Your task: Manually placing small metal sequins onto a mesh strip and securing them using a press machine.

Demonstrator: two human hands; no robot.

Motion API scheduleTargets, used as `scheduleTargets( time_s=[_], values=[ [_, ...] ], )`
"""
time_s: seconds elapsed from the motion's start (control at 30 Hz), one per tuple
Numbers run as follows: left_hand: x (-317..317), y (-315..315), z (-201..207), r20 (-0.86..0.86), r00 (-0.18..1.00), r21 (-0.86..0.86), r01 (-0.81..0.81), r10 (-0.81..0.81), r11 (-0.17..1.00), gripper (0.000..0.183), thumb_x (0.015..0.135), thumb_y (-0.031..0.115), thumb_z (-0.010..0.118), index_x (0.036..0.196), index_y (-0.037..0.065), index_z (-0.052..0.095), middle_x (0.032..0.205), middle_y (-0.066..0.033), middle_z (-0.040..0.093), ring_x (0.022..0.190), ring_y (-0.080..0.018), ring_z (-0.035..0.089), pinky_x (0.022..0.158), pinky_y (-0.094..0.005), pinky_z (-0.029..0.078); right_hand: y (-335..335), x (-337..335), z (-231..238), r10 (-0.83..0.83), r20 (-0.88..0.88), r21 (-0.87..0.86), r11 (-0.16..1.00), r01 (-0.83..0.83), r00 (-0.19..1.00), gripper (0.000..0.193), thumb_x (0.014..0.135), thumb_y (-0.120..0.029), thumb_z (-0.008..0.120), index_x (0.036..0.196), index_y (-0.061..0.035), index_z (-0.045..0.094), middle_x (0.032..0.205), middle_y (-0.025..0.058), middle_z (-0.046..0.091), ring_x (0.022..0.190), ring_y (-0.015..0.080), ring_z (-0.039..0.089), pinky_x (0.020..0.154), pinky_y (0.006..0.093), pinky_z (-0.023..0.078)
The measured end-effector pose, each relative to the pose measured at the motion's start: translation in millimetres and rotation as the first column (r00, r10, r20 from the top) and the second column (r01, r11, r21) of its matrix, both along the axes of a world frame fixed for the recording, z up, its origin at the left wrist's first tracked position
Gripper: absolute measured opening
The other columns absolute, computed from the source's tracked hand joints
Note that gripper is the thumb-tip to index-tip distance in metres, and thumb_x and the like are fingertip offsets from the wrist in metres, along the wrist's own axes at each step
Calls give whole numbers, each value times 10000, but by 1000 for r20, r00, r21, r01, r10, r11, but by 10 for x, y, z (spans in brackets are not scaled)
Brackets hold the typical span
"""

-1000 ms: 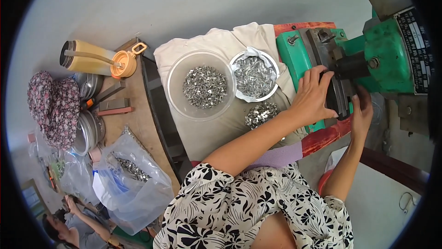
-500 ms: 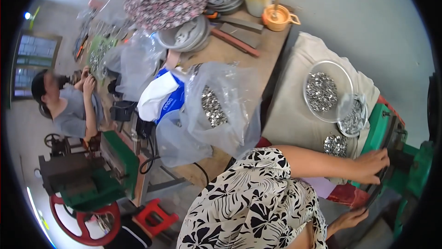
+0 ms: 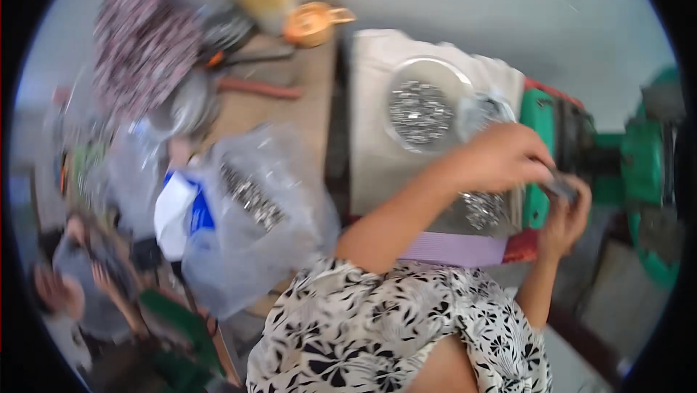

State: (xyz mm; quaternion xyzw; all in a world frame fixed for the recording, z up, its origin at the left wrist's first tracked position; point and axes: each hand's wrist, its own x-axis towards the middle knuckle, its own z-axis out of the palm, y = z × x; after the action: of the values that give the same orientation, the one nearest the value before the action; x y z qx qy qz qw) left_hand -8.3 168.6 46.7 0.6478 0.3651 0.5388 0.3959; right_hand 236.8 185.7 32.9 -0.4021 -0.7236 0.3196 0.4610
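My left hand (image 3: pixel 501 160) reaches across from the left, its fingers and thumb closed on the upper end of a small dark grey flat block (image 3: pixel 560 187). From below, my right hand (image 3: pixel 566 220) grips the block's other side. Both hands meet beside the green machine (image 3: pixel 537 118). Motion blur and the fingers hide the block's details. Left of my hands, a clear round bowl (image 3: pixel 459 77) holds many small shiny metal pieces (image 3: pixel 420 113). Under my left forearm lies a loose pile of similar pieces (image 3: pixel 483 211); a smaller dish (image 3: pixel 481 110) is partly covered by my left hand.
A beige cloth (image 3: pixel 370 168) lies under the bowl. To the left, a wooden table (image 3: pixel 308 113) carries a plastic bag (image 3: pixel 290 175) with metal pieces, an orange cup (image 3: pixel 311 26) and a reddish bar (image 3: pixel 260 88). Another person (image 3: pixel 87 280) sits at the far left.
The view has swung right. My left hand has moved up and away from the machine's bed, and my right hand has risen from low beside it; both now hold the dark block together.
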Motion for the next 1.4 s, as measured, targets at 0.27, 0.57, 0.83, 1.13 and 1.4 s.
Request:
scheduleTargets(
  time_s=[0.27, 0.57, 0.83, 1.13, 1.4],
  values=[
    [-736, -104, 191, -246, 928, -65, -305, 281, 950, 232, 828, 117, 702, 1041, 28, 717, 905, -115, 674, 767, -246, 638, 682, -327, 482, 299, -1166, 297, 324, -286, -287, 869, -403, 902, 295, 920, 31, 645, 1194, 49, 538, 1096, 113, 652, 1025, 154, 648, 873, 283, 533],
    [-970, -349, -53, -296, 800, -182, -584, 523, 791, 227, 914, 91, 650, 1126, 11, 659, 915, -77, 656, 794, -160, 627, 697, -288, 492, 226, -1297, 193, 309, 32, -153, 941, -301, 950, 254, 894, -39, 703, 1128, 29, 632, 927, 121, 718, 838, 163, 712, 723, 280, 563],
    [-799, -359, 70, -186, 973, -432, 46, -139, 901, 232, 1002, 121, 535, 1180, 0, 622, 900, -50, 638, 768, -118, 600, 685, -273, 491, -408, -122, 131, 5, -227, -610, 779, -146, 974, 112, 925, 1, 646, 1032, 26, 625, 839, 58, 686, 717, 138, 708, 632, 238, 555],
    [314, -261, -137, -357, 523, -576, 529, -774, 623, 251, 970, 201, 497, 896, -10, 610, 826, -251, 634, 821, -473, 602, 736, -529, 472, -809, 1031, -254, -605, -91, -736, 576, 356, 791, 164, 967, -168, 651, 1018, -13, 632, 784, 74, 698, 647, 143, 686, 630, 266, 581],
    [293, -744, -353, -360, 675, -628, 335, -644, 702, 224, 979, 193, 506, 932, 1, 610, 827, -258, 645, 815, -477, 616, 724, -541, 488, -674, 1024, -258, -621, -226, -747, 605, 275, 750, 170, 961, -171, 663, 1018, -13, 635, 807, 79, 701, 651, 148, 684, 635, 280, 584]
  ],
)
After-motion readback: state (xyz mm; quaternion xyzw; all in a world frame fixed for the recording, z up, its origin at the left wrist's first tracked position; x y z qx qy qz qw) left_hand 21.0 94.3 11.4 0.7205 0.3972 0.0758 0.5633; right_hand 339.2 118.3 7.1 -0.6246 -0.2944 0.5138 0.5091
